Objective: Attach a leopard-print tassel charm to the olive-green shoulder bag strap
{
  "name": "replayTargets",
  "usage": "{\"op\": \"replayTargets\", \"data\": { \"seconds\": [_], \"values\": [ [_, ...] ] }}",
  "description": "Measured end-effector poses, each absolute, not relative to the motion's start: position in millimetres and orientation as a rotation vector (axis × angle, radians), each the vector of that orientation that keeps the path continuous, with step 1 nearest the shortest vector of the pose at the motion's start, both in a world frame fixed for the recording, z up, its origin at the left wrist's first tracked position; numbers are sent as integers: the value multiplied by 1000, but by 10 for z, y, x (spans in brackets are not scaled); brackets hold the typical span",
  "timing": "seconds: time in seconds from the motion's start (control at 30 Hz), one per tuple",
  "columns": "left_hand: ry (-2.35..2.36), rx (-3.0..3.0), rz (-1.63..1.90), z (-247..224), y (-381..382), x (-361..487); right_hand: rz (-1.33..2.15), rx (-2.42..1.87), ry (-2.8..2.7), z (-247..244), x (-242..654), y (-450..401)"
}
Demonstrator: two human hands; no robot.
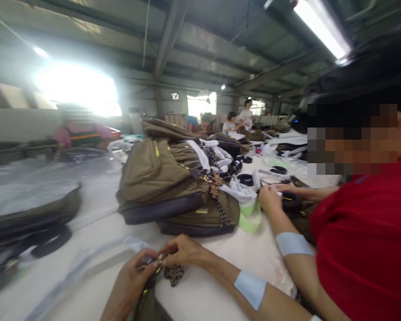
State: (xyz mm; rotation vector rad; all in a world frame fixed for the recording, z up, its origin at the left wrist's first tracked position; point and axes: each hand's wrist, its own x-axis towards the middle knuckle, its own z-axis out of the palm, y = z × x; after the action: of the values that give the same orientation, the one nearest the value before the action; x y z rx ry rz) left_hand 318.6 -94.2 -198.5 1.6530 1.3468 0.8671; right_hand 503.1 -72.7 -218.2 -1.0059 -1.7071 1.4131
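Low in the view, my left hand (132,273) is closed around a dark strap end with gold-coloured metal, on an olive bag (146,307) that is mostly out of frame. Touching the same spot from the right, my right hand (186,252) pinches the gold-coloured metal piece between thumb and fingers. A leopard-print charm (174,275) hangs just beneath my right fingers. What joins the charm to the bag is too small and blurred to make out. A pale band (250,289) is wrapped around my right forearm.
Olive backpacks (147,174) with dark bases are stacked ahead on the white table (227,258). At right, a co-worker in a red shirt (364,232) handles a bag beside black tape rolls (289,203). Plastic-covered bags (36,200) lie left. Several people work farther back.
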Motion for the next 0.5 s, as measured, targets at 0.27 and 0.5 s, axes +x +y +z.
{"op": "replayTargets", "data": {
  "seconds": [0.27,0.5],
  "values": [
    [1416,1596,997,-1934,-1043,3287,1438,-874,-1818,-2224,5011,-651],
    [1425,1569,1004,-1917,-1069,3302,1502,-844,-1809,-2304,5034,-622]
  ]
}}
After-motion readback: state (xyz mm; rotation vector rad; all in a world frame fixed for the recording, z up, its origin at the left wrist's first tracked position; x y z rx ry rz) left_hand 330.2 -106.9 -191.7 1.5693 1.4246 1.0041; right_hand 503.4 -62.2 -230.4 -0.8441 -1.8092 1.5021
